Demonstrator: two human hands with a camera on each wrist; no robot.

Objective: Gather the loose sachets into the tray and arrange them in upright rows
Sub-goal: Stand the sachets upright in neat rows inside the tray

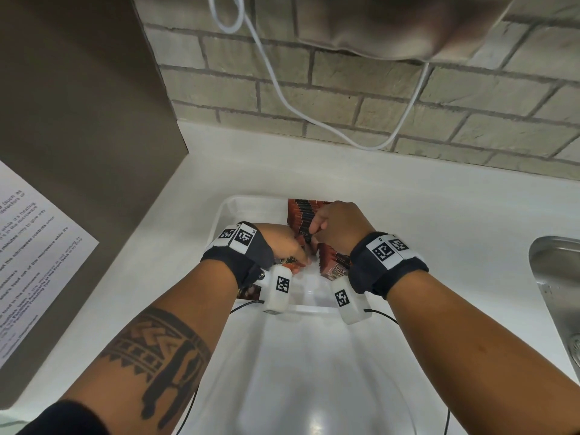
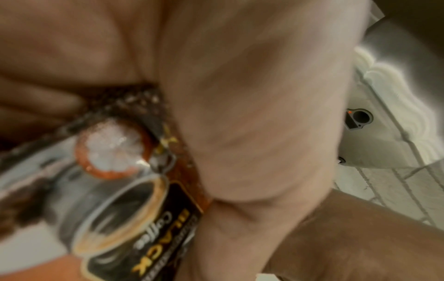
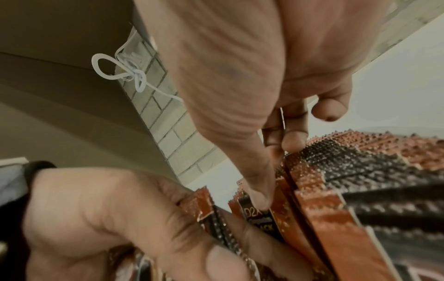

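Note:
A white tray point(image 1: 217, 226) sits on the counter. Brown and black coffee sachets point(image 1: 303, 213) stand upright in a row along its back right; the right wrist view shows their serrated tops point(image 3: 360, 171). My left hand point(image 1: 293, 254) is inside the tray, gripping a small bunch of sachets point(image 3: 211, 218). One of them, printed "Black Coffee" point(image 2: 134, 209), lies against its palm. My right hand point(image 1: 314, 235) hovers over the row's near end and pinches one black sachet point(image 3: 256, 213) between thumb and fingers, close to the left hand.
A steel sink point(image 1: 555, 277) lies at the right edge of the counter. A white cable point(image 1: 282, 98) hangs down the brick wall behind. A brown cabinet side point(image 1: 78, 105) with a printed notice point(image 1: 31, 246) stands at the left. A sachet point(image 1: 249, 291) shows under my left wrist.

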